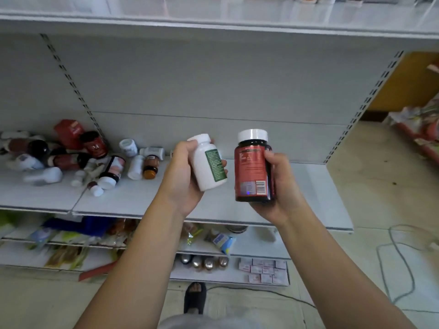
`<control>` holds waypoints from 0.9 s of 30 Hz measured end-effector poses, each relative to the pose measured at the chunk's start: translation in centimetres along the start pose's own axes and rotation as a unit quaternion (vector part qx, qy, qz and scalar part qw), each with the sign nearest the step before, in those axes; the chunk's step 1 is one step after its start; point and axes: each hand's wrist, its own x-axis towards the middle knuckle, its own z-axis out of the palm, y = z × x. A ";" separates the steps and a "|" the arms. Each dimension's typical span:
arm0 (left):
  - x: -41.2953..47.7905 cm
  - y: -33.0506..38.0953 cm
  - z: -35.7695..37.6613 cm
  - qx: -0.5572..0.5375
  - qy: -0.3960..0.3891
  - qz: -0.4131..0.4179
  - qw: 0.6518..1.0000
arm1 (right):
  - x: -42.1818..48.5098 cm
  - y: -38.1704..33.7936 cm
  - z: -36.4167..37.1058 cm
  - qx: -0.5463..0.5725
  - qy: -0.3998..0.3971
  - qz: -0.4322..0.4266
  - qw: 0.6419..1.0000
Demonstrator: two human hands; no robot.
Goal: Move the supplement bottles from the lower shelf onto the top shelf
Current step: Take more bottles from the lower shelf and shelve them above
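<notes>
My left hand (181,176) grips a white bottle (207,165) with a green label, tilted a little to the left. A dark bottle (253,166) with a red label and a white cap stands upright in my right hand (279,186). Both bottles are held in front of the lower shelf (237,205), above its right half. On the left part of that shelf lies a heap of several supplement bottles (95,160), most on their sides. The top shelf (213,15) runs along the upper edge of the view, with a few bottle bases just visible at its back.
Under the lower shelf are further shelves with packets (71,236) and small boxes (263,271). A cable (399,252) lies on the floor at the right. My sandalled foot (195,298) stands below the shelving. Goods (425,129) sit at the far right.
</notes>
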 end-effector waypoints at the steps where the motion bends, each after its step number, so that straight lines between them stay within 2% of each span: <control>1: -0.9 0.5 0.1 0.013 0.000 0.016 1.000 | -0.4 -0.2 0.5 0.001 -0.013 0.013 1.000; 3: -2.6 1.7 0.2 0.044 0.011 0.056 0.997 | -1.0 -0.4 2.0 -0.003 -0.044 0.036 0.998; 8: -6.2 6.7 -1.0 0.064 0.064 0.117 0.989 | -1.1 0.7 7.8 -0.065 -0.140 0.030 0.987; 13: -8.8 13.3 -5.0 0.104 0.075 0.188 0.974 | 0.1 2.6 15.7 -0.138 -0.148 0.031 0.979; 18: -10.6 21.3 -11.9 0.135 0.103 0.226 0.959 | 3.3 7.0 25.1 -0.223 -0.193 -0.009 0.955; 21: -11.8 26.8 -17.3 0.134 0.110 0.235 0.956 | 6.2 10.2 31.9 -0.225 -0.206 -0.009 0.952; 27: -14.8 37.4 -25.9 0.187 0.158 0.306 0.920 | 10.9 16.4 45.2 -0.252 -0.262 -0.044 0.931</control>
